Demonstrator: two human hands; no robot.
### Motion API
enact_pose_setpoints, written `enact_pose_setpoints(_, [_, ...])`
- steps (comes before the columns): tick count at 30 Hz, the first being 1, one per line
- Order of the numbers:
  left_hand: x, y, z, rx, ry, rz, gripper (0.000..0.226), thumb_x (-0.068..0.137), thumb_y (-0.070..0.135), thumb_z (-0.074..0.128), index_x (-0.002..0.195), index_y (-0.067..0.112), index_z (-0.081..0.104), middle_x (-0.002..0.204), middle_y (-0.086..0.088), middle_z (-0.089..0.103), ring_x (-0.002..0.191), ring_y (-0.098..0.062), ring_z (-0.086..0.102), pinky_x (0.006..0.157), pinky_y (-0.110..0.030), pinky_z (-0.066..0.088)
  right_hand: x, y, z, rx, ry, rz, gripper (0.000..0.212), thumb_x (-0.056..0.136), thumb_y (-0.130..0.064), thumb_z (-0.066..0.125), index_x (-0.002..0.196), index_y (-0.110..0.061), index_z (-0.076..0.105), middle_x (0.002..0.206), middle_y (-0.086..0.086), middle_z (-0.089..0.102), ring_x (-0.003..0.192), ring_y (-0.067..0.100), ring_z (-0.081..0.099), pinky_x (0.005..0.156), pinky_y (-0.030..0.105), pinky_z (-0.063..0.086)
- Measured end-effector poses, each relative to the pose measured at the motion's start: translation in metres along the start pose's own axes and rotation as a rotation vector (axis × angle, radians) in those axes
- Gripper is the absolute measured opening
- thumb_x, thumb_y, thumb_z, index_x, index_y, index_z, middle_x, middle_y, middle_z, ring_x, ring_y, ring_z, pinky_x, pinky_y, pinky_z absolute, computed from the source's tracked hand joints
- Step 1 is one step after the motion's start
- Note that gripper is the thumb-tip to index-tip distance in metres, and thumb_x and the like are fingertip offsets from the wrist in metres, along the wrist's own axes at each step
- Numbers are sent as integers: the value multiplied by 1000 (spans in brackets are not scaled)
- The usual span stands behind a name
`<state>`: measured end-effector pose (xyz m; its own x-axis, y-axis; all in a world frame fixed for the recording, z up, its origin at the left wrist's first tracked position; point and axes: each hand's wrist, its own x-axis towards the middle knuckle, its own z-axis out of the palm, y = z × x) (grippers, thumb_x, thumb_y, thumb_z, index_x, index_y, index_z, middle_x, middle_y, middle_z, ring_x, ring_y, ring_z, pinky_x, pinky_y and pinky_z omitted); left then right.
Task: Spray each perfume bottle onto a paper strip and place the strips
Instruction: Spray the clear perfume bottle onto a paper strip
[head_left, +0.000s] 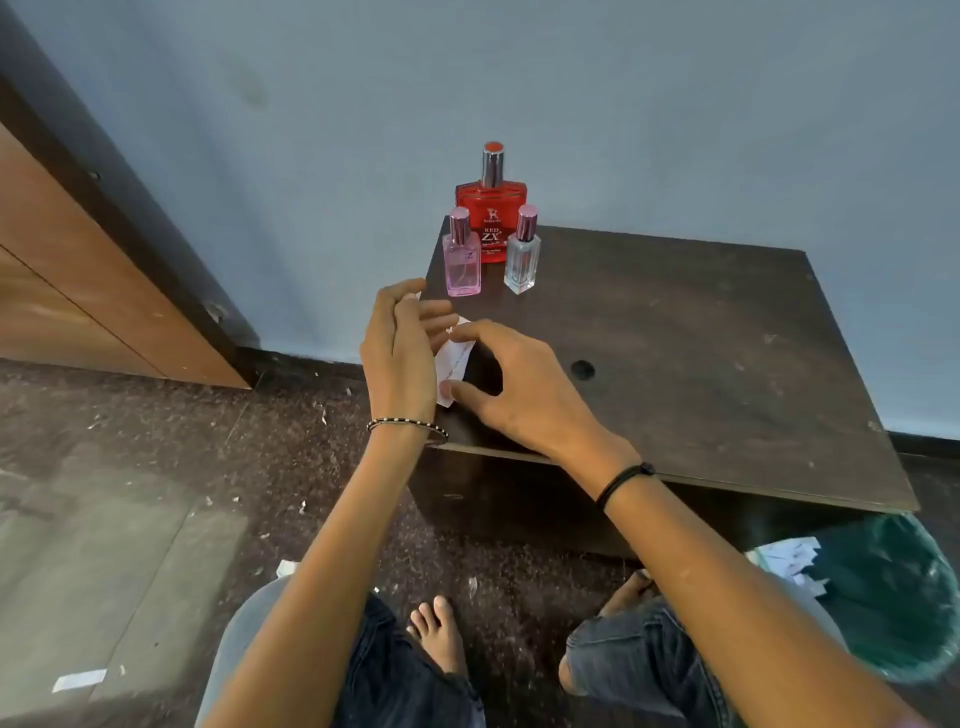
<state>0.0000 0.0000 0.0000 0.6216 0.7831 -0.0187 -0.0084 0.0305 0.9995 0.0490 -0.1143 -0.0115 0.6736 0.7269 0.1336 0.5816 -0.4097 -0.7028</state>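
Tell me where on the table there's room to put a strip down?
The right half of the table, from the hole to the right edge, is bare. So is the middle, between the bottles and the hole. It is crowded at the far left corner, with three bottles, and near the left edge, where the left hand and right hand are at the strip.

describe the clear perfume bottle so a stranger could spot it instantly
On the dark table against the blue wall, three bottles stand at the far left corner. The clear bottle is front right, before the big red bottle. Unlike the pink bottle left of it, its glass is colourless.
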Motion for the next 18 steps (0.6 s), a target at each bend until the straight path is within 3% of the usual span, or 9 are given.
enact_pose_setpoints(3, [4,-10,-1,-41,46,-25,31,104,14,36,117,6,63,99,-15,74,93,-25,74,88,-40,60,5,5,3,-24,-8,-18,54,84,-39,77,131,-21,57,133,-4,63,122,12,56,99,19,37])
enact_pose_setpoints(10, [6,-20,0,-53,60,-63,33,106,19,34,116,6,63,100,-14,74,95,-24,74,89,-39,59,9,14,2,-50,-5,-39,50,89,-41,70,133,-20,59,137,-2,63,127,13,55,109,30,43])
enact_pose_setpoints(18, [13,-17,-2,-183,70,-154,37,107,25,34,115,3,62,102,-19,74,94,-27,75,91,-40,59,10,16,8,-105,60,-42,49,86,-48,64,128,-23,64,129,-3,68,119,15,62,100,40,51])
